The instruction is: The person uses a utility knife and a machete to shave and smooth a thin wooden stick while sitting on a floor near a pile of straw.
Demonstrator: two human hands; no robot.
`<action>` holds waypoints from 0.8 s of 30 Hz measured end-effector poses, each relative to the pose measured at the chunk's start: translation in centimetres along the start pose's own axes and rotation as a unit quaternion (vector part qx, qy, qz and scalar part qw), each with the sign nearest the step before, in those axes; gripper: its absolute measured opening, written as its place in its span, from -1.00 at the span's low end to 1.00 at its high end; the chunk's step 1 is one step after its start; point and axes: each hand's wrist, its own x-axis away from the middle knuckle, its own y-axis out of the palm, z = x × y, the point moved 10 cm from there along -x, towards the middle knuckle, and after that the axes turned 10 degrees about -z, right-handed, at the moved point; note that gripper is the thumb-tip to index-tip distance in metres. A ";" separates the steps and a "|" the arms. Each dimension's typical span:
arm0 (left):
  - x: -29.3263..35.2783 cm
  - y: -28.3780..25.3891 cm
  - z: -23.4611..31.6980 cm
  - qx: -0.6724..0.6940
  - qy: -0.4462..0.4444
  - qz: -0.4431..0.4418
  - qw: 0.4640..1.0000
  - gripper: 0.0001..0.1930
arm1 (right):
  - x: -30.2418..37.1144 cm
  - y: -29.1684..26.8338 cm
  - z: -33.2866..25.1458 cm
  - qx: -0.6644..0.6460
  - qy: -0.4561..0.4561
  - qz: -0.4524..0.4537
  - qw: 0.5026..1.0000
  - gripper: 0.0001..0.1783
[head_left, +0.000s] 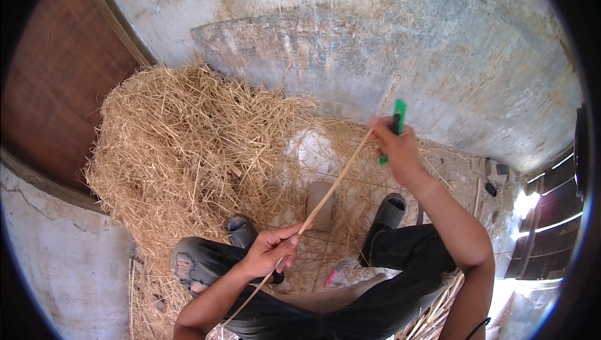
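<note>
A long, thin, pale cane-like stick runs slantwise across my lap, its far end pointing up and to the right. My left hand pinches it low down, above my left knee. Near its upper end, my right hand has thumb and fingers against the stick. A green utility knife is gripped in that same hand, sticking out above and below the fingers; its blade cannot be made out. Past the right hand, the stick's tip looks rough and frayed.
A big heap of straw-like shavings lies to the left against a stained wall. Between my feet sits a flat grey block. Several sticks lie beside my right thigh. A brown panel stands far left.
</note>
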 end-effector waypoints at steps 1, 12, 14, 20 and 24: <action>0.0 0.1 0.0 -0.001 0.003 -0.005 1.000 -0.55 | -0.5 -1.2 -0.3 -0.003 -0.014 0.009 1.000 -0.69; 0.4 -0.1 0.3 0.004 0.051 -0.002 0.999 -0.58 | 1.7 2.0 0.0 0.077 -0.023 -0.095 0.992 -0.65; 0.1 0.1 0.5 0.010 0.053 -0.004 0.999 -0.57 | 2.7 4.0 0.3 0.088 -0.019 -0.135 0.987 -0.64; 0.0 0.2 0.2 0.055 0.083 -0.012 0.995 -0.53 | 3.4 6.4 0.3 0.123 -0.005 -0.180 0.976 -0.53; 0.1 0.0 0.4 0.078 0.081 -0.007 0.994 -0.52 | 3.8 5.5 -2.0 0.176 -0.028 -0.158 0.971 -0.47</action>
